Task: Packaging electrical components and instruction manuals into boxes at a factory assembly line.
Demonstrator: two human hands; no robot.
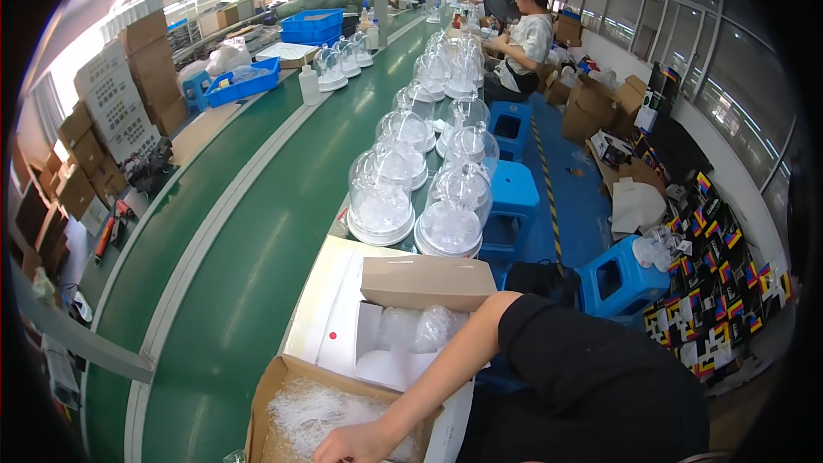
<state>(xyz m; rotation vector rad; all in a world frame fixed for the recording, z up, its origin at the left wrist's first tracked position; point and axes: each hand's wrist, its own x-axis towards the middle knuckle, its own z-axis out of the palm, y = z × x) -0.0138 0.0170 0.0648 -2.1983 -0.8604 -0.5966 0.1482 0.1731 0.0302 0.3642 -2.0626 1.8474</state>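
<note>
Your right hand [356, 444] rests, fingers loosely curled, on clear plastic bags in the brown box [266, 394]; grip unclear. Left hand unseen. Your forearm crosses the open white box [377, 351]; it may knock its wrapped dome [420, 328].

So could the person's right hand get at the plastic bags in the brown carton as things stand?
Probably yes. The right hand already rests at the near edge of the open brown carton, right beside the clear plastic bags. The flaps are open and nothing covers the bags.
</note>
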